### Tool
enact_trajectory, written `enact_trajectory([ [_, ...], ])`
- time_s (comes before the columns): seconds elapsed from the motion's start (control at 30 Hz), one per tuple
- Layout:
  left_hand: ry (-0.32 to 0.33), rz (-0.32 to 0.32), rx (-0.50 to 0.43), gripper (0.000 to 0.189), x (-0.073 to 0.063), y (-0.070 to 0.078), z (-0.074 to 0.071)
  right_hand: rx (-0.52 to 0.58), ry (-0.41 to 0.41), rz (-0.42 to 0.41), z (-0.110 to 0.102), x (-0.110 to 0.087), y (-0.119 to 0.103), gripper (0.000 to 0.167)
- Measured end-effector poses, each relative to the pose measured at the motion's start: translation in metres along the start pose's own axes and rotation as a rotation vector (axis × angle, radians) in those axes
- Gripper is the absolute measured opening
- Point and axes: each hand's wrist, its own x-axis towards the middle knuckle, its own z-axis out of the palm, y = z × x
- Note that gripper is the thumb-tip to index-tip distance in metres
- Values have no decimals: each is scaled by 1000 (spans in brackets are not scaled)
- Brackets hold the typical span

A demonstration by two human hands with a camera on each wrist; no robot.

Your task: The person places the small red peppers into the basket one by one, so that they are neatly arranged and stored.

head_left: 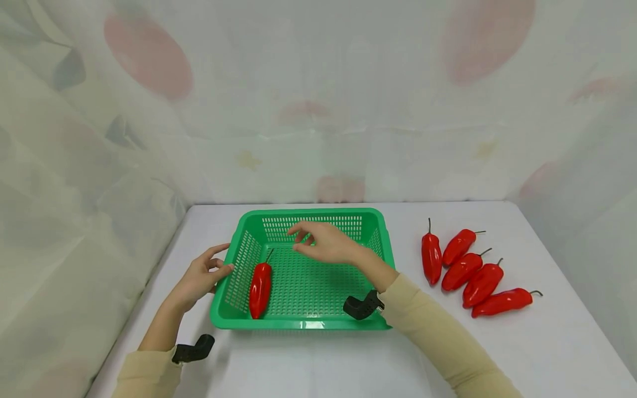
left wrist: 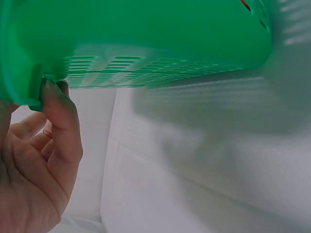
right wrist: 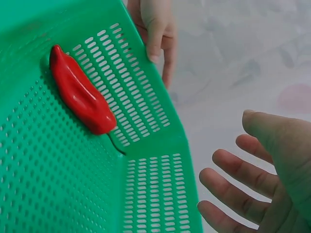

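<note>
A green plastic basket [head_left: 259, 324] with slotted walls stands on the white table. Inside it, along the left wall, lies one red pepper [head_left: 260, 290], its thin stem pointing to the far side. My left hand [head_left: 196, 279] grips the basket's left rim, and the left wrist view shows its fingertips [left wrist: 58, 104] against the edge. Over the basket hovers my right hand [head_left: 325, 242], holding nothing. Its fingers are spread and slightly bent in the right wrist view, with the thumb [right wrist: 257, 124] apart from them.
To the right of the basket, several red peppers lie in a loose group on the table [head_left: 557, 342]; the leftmost pepper [head_left: 431, 260] points away from me. A pale patterned curtain [head_left: 398, 110] hangs behind the table and along both sides.
</note>
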Motion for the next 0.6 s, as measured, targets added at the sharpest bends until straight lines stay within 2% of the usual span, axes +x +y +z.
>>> enact_trajectory([
  [0.6,3,3,3,62,3,-6,1,47,242,29,-30,-48,15,37],
])
